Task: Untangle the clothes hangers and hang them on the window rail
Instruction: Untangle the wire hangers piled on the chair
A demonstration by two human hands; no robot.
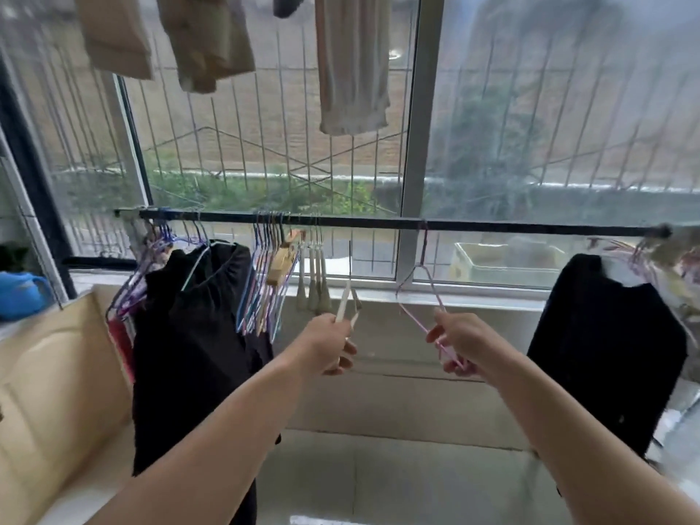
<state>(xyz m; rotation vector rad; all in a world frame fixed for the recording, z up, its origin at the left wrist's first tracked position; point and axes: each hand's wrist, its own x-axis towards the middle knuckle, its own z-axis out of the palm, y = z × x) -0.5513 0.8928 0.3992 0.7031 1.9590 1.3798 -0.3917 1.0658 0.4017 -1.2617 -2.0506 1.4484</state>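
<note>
A black window rail (492,224) runs across the window. My left hand (329,344) grips the lower end of a white hanger (347,297) that hangs from the rail. My right hand (460,341) holds the arm of a pink wire hanger (420,293) whose hook sits over the rail near the window post. A bunch of coloured wire hangers (265,274) and some white ones (312,282) hang on the rail left of my hands. More tangled hangers (151,259) hang at the rail's left end.
A black garment (193,335) hangs at the left of the rail and another black garment (610,342) at the right. Beige clothes (352,62) hang overhead. A cream cabinet (57,373) stands at left, with a blue object (22,293) behind it.
</note>
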